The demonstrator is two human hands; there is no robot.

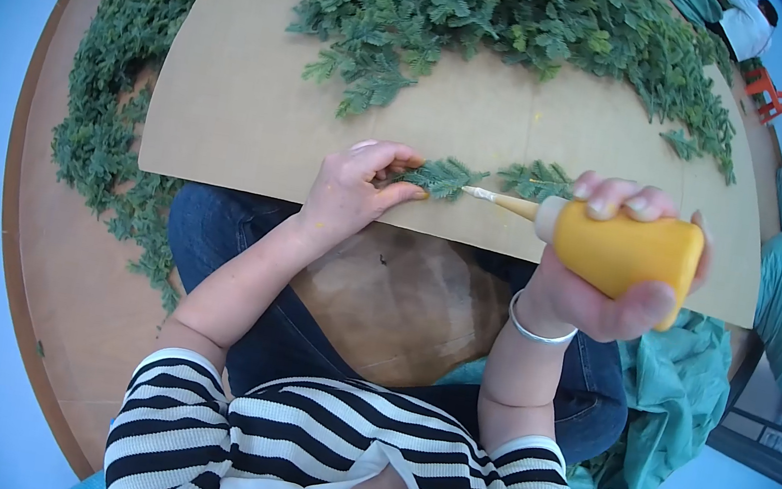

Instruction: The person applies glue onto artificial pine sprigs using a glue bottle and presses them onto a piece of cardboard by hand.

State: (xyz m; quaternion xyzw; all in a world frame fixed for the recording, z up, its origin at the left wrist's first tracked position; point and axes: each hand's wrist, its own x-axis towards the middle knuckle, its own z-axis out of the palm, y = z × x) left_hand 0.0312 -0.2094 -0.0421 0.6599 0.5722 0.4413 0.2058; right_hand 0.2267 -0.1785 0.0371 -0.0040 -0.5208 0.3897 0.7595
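Note:
My left hand [354,188] pinches the left end of a small green artificial pine sprig [441,178] over the near edge of a tan board [239,111]. In my right hand [597,286] is a yellow squeeze bottle [617,253], tipped on its side. Its long narrow nozzle [499,200] points left, and the whitish tip is at the sprig's right end. Whether anything is coming out cannot be seen. A second sprig [534,179] lies on the board just behind the nozzle.
A large heap of green sprigs [487,6] covers the board's far side. More greenery [112,81] is piled on the floor at left. Teal sacks [670,408] lie at right, near an orange stool [775,98]. Another person [747,30] is at the far right.

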